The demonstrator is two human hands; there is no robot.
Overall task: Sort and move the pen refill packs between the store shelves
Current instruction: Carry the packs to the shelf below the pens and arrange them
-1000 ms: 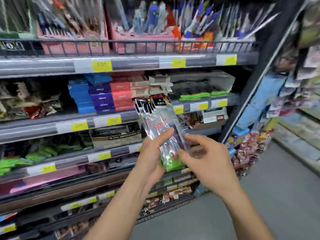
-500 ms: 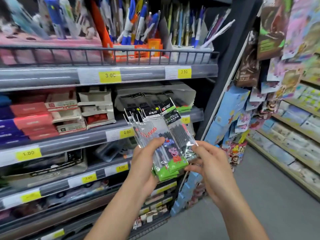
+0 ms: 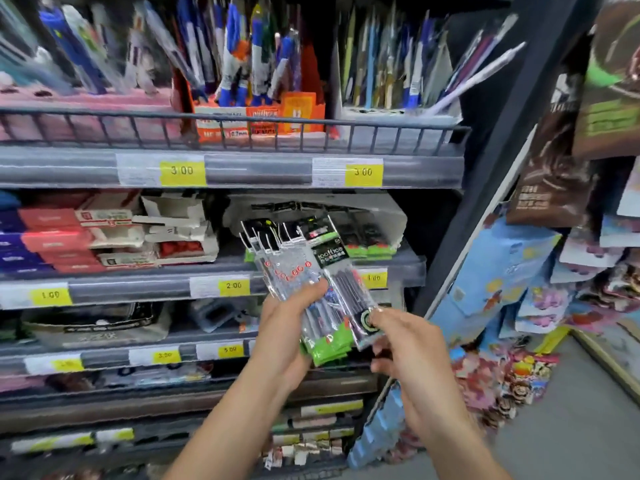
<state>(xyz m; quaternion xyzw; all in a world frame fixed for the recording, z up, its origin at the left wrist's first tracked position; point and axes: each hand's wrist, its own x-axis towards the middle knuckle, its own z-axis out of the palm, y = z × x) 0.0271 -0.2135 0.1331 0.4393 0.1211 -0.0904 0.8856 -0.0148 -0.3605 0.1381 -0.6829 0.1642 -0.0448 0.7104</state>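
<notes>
My left hand [image 3: 287, 336] grips a fanned stack of pen refill packs [image 3: 294, 268], clear sleeves with black headers and green bottoms, held up before the second shelf. My right hand [image 3: 403, 341] pinches the lower corner of the rightmost pack [image 3: 341, 271], which has a black label and sits slightly apart from the rest. Behind the stack, a grey cardboard box [image 3: 384, 216] on the shelf holds more packs of the same kind [image 3: 370, 242].
Top shelf with wire rail [image 3: 242, 129] carries upright pens in boxes. Red, blue and white boxes [image 3: 104, 233] fill the second shelf's left side. Yellow price tags line the shelf edges. Hanging packets [image 3: 568, 188] crowd the right; grey floor [image 3: 571, 438] lies below them.
The view has moved closer and to the right along the shelves. My right hand has shifted from behind the stack to pinching the rightmost pack's lower corner, drawing it slightly aside.
</notes>
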